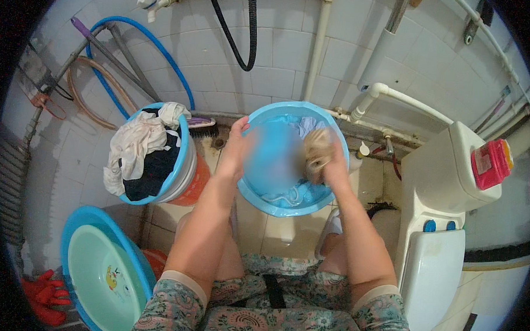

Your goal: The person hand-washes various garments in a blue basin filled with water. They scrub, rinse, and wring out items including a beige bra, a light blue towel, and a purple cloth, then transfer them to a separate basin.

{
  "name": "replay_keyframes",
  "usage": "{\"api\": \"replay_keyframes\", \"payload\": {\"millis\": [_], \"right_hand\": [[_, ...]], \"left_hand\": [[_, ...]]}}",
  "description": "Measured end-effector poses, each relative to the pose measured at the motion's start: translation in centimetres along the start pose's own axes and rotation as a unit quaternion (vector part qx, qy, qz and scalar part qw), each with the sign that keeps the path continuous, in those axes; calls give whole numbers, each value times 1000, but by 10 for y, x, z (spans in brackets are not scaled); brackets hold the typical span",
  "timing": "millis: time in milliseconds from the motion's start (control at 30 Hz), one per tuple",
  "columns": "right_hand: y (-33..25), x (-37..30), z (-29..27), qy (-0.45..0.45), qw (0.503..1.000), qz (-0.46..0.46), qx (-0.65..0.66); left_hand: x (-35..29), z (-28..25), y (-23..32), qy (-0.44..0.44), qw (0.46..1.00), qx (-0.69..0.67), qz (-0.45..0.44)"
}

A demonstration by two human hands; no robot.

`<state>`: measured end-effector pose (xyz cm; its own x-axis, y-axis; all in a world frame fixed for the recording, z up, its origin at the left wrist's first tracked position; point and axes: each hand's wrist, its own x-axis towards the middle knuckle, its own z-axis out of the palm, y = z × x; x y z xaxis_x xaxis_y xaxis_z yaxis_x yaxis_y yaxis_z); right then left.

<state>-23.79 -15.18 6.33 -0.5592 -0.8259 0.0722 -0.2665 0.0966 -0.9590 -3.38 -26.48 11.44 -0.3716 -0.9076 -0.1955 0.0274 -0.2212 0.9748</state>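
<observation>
A round blue basin (336, 122) stands on the floor between my feet, with water and wet laundry in it. My right hand (334, 168) grips a bunched tan cloth (317, 145) inside the right rim. My left hand (239, 148) is over the left rim with its fingers stretched, and I see nothing held in it. Its inner side runs into a blurred patch that hides the basin's middle. A pale blue-violet cloth (306, 126) lies near the far rim. A light cord or strap (290, 198) floats by the near rim.
To the left, a blue tub (188, 157) holds white and dark clothes (140, 143). Nearer are a green basin (98, 270) in a larger blue one and red rubber gloves (45, 298). A scrub brush (202, 128) lies by the wall. A toilet (434, 253) stands at right.
</observation>
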Motion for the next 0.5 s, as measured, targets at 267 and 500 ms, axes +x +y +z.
{"api": "replay_keyframes", "payload": {"millis": [267,500], "right_hand": [[45,-49,71,-269,802,-65,-530],[75,-35,95,-272,779,-62,-562]], "left_hand": [[-1,7,7,8,1000,-16,12],[-1,-7,13,-3,999,-32,-17]]}}
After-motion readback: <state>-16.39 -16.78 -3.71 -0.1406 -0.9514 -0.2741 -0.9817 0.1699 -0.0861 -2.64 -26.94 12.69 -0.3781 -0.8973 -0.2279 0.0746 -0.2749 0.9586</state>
